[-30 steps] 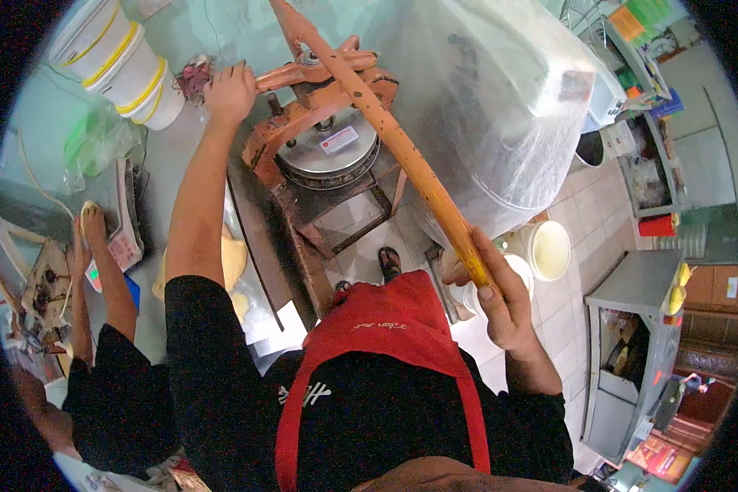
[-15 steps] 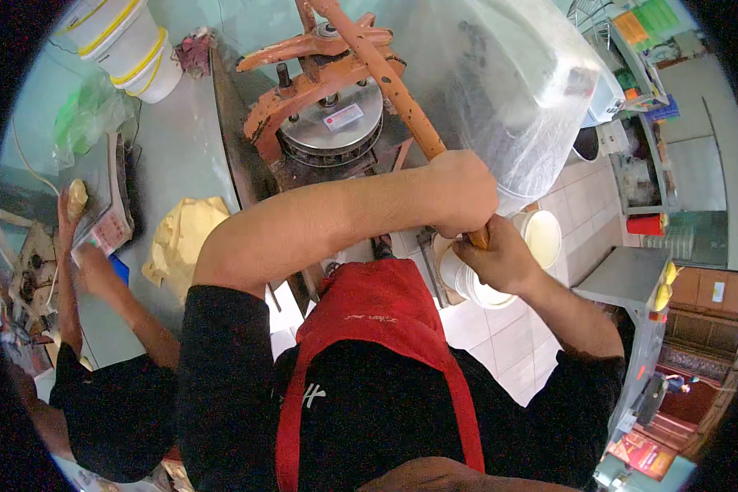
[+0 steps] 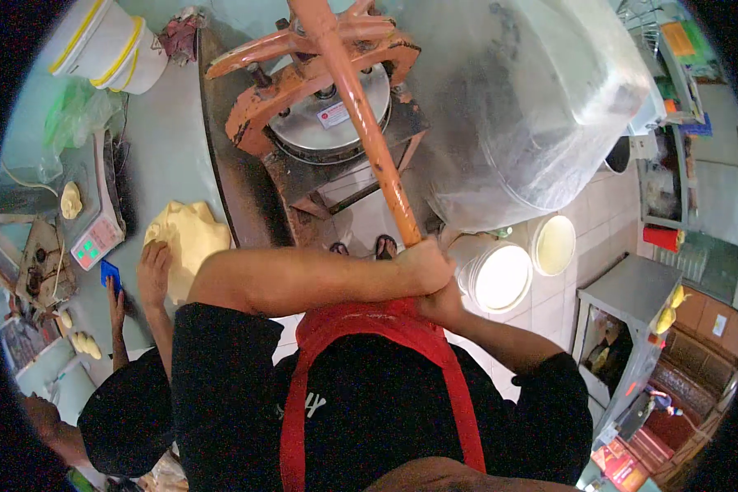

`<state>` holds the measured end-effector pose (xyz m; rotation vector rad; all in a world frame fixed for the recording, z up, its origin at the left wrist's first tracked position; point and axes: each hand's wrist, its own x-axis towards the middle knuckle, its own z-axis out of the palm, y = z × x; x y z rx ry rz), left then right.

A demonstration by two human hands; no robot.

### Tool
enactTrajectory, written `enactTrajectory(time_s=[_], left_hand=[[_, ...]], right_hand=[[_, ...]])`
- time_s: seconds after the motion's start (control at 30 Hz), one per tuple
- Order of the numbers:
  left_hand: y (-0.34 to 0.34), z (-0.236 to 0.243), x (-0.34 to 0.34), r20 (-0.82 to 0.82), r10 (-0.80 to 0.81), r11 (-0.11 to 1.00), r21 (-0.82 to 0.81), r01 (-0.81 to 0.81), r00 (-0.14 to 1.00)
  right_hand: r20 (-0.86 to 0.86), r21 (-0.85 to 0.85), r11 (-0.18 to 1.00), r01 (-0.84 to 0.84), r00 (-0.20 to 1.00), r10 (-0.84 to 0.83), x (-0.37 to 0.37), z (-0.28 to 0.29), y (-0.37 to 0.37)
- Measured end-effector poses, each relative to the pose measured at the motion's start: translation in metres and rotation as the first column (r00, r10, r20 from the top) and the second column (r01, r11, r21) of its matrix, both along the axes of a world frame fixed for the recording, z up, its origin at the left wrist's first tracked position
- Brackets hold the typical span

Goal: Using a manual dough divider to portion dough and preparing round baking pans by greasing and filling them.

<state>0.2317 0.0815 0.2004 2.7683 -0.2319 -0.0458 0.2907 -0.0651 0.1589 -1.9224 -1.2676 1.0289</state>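
Note:
A long orange metal lever [image 3: 365, 131] slants down from an orange press [image 3: 250, 119] with a round steel head [image 3: 307, 131] toward my apron. My left hand [image 3: 422, 266] is closed round the lever's lower end, my forearm lying across the front of me. My right hand [image 3: 435, 302] is just below it, closed on the same end and partly hidden behind the left.
A co-worker's hand [image 3: 153, 271] touches yellow dough [image 3: 184, 230]; the other holds a blue tool [image 3: 109, 272]. Buckets [image 3: 115, 49], a scale [image 3: 98, 246], a plastic-covered machine [image 3: 517, 123], floor pails [image 3: 494, 277] and a steel cabinet [image 3: 615, 287] surround me.
My left hand left the press top and joined my right on the lever. Both have moved toward me and left, swinging the lever. The co-worker's hand moved to the dough.

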Motion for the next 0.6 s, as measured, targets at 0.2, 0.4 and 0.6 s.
enactTrajectory(time_s=[0.2, 0.4, 0.6], left_hand=[[0.002, -0.069, 0.012, 0.031, -0.166, 0.945, 0.292, 0.15, 0.986], [-0.007, -0.06, 0.006, 0.068, -0.037, 0.964, 0.266, 0.017, 0.997], [-0.012, 0.002, -0.041, 0.485, 0.172, 0.967, 0.081, -0.24, 0.857]], right_hand=[[0.134, 0.205, 0.978, -0.019, 0.991, -0.009, 0.019, -0.07, 0.018], [0.201, 0.19, 0.982, -0.002, 0.979, -0.037, 0.012, -0.056, 0.008], [0.216, 0.166, 0.986, 0.035, 0.974, -0.071, 0.008, -0.002, 0.005]])
